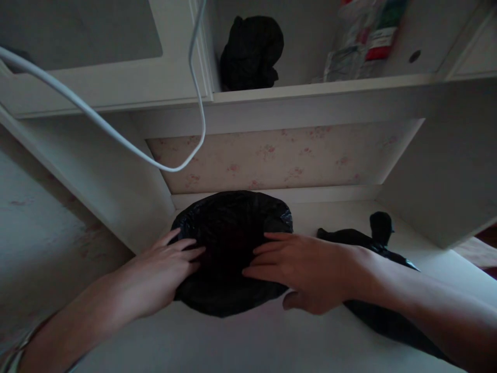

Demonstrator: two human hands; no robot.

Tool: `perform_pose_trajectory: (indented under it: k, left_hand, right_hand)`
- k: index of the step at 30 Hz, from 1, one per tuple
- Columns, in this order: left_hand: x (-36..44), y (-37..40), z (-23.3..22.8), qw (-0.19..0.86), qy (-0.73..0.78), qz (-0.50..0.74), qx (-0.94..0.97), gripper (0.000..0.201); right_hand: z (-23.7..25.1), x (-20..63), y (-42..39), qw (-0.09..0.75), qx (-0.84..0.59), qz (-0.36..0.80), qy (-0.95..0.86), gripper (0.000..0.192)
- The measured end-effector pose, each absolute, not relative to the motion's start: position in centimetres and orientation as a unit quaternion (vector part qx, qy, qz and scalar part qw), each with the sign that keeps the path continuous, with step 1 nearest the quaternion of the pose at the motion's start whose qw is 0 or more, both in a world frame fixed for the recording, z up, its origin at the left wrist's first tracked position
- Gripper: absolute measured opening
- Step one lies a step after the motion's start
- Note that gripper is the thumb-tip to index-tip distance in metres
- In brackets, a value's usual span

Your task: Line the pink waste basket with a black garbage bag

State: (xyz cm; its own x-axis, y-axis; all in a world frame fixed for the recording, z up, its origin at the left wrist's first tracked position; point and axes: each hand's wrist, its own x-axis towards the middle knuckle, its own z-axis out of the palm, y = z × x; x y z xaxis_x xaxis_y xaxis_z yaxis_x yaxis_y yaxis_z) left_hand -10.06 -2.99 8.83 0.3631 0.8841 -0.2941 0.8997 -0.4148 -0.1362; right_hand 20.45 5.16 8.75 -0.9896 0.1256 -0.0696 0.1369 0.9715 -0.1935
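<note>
A round bin lined with a black plastic bag (229, 303) stands on the white surface in the middle of the head view. The bag is folded over the rim, and its dark inside shows no contents. My left hand (173, 267) rests over the left rim, with its fingers stretched out and its thumb hidden. Across from it, my right hand (298, 267) lies over the right rim; its fingers reach inward and its thumb stays outside. Under my right forearm sits a second black plastic bag (382, 233), knotted at the top and partly covered.
A white cable (116, 135) hangs in a loop across the upper left. On the shelf above are a black bundle (252, 52) and clear plastic packaging (349, 46). White side panels (438, 171) and a cabinet door (116, 83) frame the space.
</note>
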Motion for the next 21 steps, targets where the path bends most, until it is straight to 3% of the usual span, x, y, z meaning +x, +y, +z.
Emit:
perform_pose_trajectory:
  k: [3,7,11,16,21]
  left_hand:
    - [-10.8,-3.7,8.9,-0.035,0.574,-0.157,0.803,0.071]
    - [-7.1,-5.7,8.9,0.018,0.517,-0.091,0.851,0.103]
    - [-1.5,-5.8,6.6,0.033,0.524,0.015,0.851,0.072]
    - [-1.3,-4.6,5.1,0.068,0.533,-0.048,0.842,0.029]
    - [-5.8,-4.3,6.6,0.120,0.505,-0.026,0.854,0.038]
  right_hand:
    - [7.9,20.5,6.6,0.012,0.090,-0.046,0.995,0.074]
    - [7.1,19.7,8.1,0.045,0.102,-0.034,0.993,0.065]
    - [7.1,18.6,8.3,0.119,0.143,-0.003,0.983,0.024]
    - [7.9,18.5,7.5,0.145,0.158,0.009,0.977,0.020]
    - [8.7,19.4,5.1,0.135,0.142,-0.056,0.979,0.025]
